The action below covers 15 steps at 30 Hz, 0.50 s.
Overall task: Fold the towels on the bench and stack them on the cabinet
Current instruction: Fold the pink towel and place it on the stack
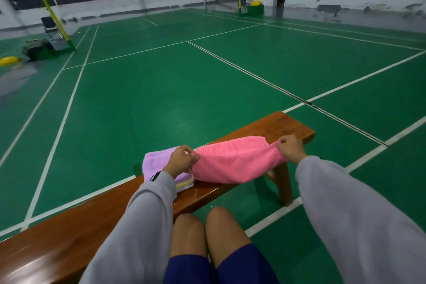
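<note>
We hold the pink towel (237, 161) stretched between our two hands, just below the frame's centre, toward 6 o'clock. Our left hand (182, 160) pinches its 9 o'clock end between thumb and fingers. Our right hand (291, 147) pinches the 3 o'clock end the same way, a little higher. The cloth sags over the bench (276, 127); we cannot tell whether it touches the wood. At 9 o'clock of the pink towel, partly behind our left hand, a purple towel (156, 159) lies folded on the bench atop a thin pile (184, 185) of pale cloths. Grey sleeves (147, 214) cover both arms, and our bare knees (189, 226) show at 6 o'clock. The green court (161, 87) spreads beyond, with a net post (51, 12) at 10 o'clock.
</note>
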Available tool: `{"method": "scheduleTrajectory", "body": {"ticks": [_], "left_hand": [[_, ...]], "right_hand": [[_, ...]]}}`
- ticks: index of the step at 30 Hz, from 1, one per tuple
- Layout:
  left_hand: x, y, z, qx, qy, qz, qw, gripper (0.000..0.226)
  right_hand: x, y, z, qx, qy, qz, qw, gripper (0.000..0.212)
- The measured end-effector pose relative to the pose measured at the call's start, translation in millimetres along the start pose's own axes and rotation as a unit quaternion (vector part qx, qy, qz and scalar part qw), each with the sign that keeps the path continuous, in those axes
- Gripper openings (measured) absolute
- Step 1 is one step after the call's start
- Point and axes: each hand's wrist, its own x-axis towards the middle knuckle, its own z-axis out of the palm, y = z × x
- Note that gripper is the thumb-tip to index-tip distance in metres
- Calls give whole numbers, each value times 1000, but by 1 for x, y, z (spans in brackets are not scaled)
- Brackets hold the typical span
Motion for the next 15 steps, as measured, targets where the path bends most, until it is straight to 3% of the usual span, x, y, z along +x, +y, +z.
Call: {"method": "scheduleTrajectory", "body": {"ticks": [6,15], "left_hand": [[31,11,7,25,79,19,996,13],[115,-15,6,87,105,0,991,18]], "right_hand": [[33,-18,-2,-57,19,-25,998,14],[88,-25,12,-184,60,-35,980,17]]}}
